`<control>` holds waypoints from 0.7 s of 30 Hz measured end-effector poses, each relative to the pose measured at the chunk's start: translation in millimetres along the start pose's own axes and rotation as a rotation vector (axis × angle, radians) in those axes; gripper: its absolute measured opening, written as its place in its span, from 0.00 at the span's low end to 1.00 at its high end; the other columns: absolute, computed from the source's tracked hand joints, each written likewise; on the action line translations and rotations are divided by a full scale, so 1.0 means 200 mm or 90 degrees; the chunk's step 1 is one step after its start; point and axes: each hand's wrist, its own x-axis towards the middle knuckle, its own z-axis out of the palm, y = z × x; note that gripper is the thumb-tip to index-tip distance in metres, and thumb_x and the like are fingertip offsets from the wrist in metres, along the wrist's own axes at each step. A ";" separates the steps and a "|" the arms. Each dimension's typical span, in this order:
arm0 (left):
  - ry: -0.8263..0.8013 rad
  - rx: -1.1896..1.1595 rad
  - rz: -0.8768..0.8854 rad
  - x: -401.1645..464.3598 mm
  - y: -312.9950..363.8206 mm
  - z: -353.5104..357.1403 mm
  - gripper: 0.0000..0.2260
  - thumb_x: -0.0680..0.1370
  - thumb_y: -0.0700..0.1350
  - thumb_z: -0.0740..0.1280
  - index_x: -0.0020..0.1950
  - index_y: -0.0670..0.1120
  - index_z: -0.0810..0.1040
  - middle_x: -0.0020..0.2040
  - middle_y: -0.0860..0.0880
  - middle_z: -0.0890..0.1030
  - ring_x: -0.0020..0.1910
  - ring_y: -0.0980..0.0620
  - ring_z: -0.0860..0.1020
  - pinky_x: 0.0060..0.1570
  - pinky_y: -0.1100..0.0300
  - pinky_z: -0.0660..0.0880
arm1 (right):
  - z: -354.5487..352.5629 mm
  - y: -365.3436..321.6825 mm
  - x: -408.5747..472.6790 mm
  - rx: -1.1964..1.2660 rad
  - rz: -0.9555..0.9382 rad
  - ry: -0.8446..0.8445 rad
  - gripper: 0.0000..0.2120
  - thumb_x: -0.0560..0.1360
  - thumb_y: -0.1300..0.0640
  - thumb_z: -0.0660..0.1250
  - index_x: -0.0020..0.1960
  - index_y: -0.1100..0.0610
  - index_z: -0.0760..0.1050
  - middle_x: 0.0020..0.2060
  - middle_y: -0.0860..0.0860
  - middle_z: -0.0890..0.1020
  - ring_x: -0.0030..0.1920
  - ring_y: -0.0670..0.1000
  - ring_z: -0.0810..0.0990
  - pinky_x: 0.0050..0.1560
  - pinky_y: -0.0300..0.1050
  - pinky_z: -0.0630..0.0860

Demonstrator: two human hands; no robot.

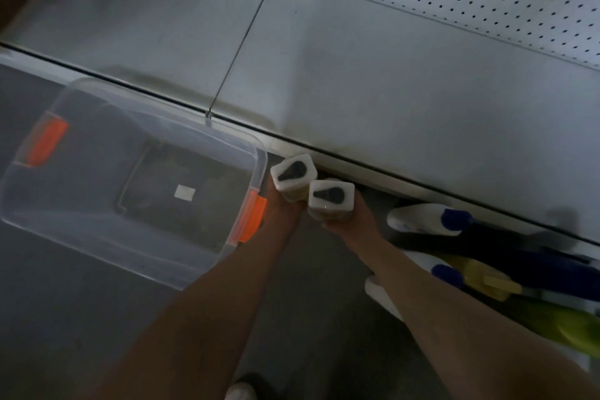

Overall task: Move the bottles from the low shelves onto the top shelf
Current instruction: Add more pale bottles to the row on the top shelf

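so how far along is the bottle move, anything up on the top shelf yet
Nothing looks done: the grey shelf surface in view carries no bottles. In hand: the left hand grips one white-capped bottle and the right hand grips another, both raised near the shelf's front edge. Left: the spray bottles lower right are still on a lower level. A clear bin sits left.

We hold 2 bottles side by side just below the top shelf's front edge: 1 in our left hand, 1 in our right hand. A bin sits to their left; spray bottles lie on a lower shelf at right.
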 end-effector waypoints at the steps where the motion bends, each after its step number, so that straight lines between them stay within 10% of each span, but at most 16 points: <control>1: 0.000 -0.011 -0.014 0.01 -0.01 0.01 0.11 0.81 0.34 0.64 0.64 0.38 0.72 0.52 0.41 0.75 0.53 0.45 0.75 0.59 0.46 0.74 | 0.00 0.00 0.02 0.000 -0.002 -0.005 0.37 0.70 0.69 0.77 0.75 0.59 0.66 0.64 0.51 0.75 0.59 0.45 0.72 0.37 0.17 0.69; 7: 0.022 -0.030 0.056 -0.02 0.05 -0.01 0.02 0.80 0.34 0.66 0.50 0.39 0.74 0.42 0.41 0.76 0.37 0.52 0.78 0.37 0.59 0.79 | 0.00 0.03 0.01 -0.007 -0.046 -0.001 0.38 0.67 0.70 0.79 0.73 0.61 0.67 0.65 0.53 0.76 0.57 0.43 0.73 0.41 0.17 0.69; 15: -0.015 -0.056 0.057 -0.04 0.10 -0.01 0.13 0.74 0.28 0.70 0.41 0.44 0.73 0.38 0.47 0.76 0.35 0.62 0.78 0.38 0.62 0.78 | 0.00 0.04 0.02 0.025 -0.048 0.041 0.39 0.67 0.69 0.80 0.73 0.60 0.67 0.64 0.51 0.76 0.62 0.48 0.75 0.42 0.20 0.72; 21: -0.001 -0.113 0.062 -0.11 0.09 0.02 0.03 0.77 0.41 0.71 0.45 0.46 0.78 0.42 0.41 0.80 0.43 0.43 0.81 0.45 0.38 0.80 | -0.04 0.03 -0.03 0.033 -0.025 0.042 0.40 0.65 0.63 0.82 0.73 0.55 0.69 0.63 0.49 0.78 0.60 0.47 0.78 0.42 0.24 0.75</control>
